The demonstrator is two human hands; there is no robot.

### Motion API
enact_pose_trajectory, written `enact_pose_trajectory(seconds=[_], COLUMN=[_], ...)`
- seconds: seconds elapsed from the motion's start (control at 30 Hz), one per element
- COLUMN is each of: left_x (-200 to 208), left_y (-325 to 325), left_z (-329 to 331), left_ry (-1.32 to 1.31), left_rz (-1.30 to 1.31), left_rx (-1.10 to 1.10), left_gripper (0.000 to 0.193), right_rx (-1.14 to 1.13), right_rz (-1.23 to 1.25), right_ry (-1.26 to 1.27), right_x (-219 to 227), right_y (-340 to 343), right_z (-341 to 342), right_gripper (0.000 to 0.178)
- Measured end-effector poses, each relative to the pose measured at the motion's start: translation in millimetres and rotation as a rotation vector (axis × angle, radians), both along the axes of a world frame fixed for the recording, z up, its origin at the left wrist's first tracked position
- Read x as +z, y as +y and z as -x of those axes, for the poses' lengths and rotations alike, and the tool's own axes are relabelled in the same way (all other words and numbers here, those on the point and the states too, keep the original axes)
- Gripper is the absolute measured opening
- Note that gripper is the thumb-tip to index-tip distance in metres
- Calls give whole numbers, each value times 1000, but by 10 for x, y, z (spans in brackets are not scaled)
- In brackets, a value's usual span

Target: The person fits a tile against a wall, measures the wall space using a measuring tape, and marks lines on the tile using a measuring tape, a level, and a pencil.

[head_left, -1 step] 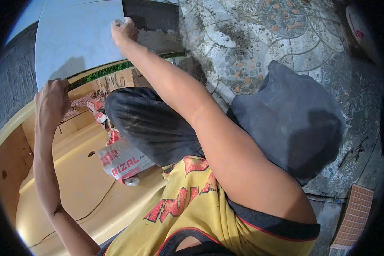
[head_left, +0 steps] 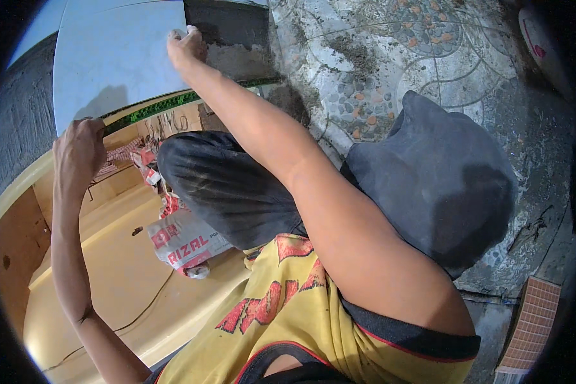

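A large pale, smooth tile lies over a dark grey, mortar-like surface at the upper left. My left hand is closed at the tile's near left corner, its fingers curled over the edge and partly hidden. My right hand grips the tile's right edge, thumb and fingers bent at it; the fingertips are partly out of sight. A green patterned strip runs along the near edge, between my two hands. Dark grey mortar with a rough lighter patch shows right of the tile, and more ridged mortar shows on its left.
Below the near edge is a recess with a yellowish floor, a thin cord and a grey-and-red paper sack. Pebble-patterned paving, stained with mortar, extends right. My bent knees in dark trousers stand close by. A brown grid panel lies lower right.
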State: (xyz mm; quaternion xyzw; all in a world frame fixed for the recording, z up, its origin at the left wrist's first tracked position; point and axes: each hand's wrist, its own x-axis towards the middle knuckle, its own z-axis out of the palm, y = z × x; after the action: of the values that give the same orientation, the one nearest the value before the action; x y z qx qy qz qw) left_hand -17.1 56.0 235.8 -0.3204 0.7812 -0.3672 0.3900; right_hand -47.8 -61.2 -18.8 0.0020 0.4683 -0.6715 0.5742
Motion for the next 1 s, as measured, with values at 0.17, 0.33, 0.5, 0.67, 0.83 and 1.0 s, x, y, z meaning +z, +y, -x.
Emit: enact_pose_trajectory(seconds=[0.17, 0.33, 0.5, 0.67, 0.83, 1.0], left_x=[-33, -15, -45, -24, 0, 173], left_y=[-74, -56, -27, -20, -20, 81], left_z=[-82, -86, -35, -30, -77, -456], left_ry=[17, 36, -17, 23, 20, 85], left_rz=[-14, -10, 3, 13, -25, -133], left_rx=[-13, -23, 37, 20, 54, -53], left_gripper=[13, 12, 18, 18, 11, 10], right_rx=[-74, -63, -98, -115, -89, -83], right_rz=[-52, 31, 69, 85, 91, 97], right_ry=[-12, 10, 32, -6, -27, -154], right_x=[4, -61, -110, -93, -66, -7], right_y=[-46, -69, -105, -95, -33, 79], right_z=[-75, -76, -123, -107, -51, -28], right_gripper=[51, 53, 54, 44, 51, 63])
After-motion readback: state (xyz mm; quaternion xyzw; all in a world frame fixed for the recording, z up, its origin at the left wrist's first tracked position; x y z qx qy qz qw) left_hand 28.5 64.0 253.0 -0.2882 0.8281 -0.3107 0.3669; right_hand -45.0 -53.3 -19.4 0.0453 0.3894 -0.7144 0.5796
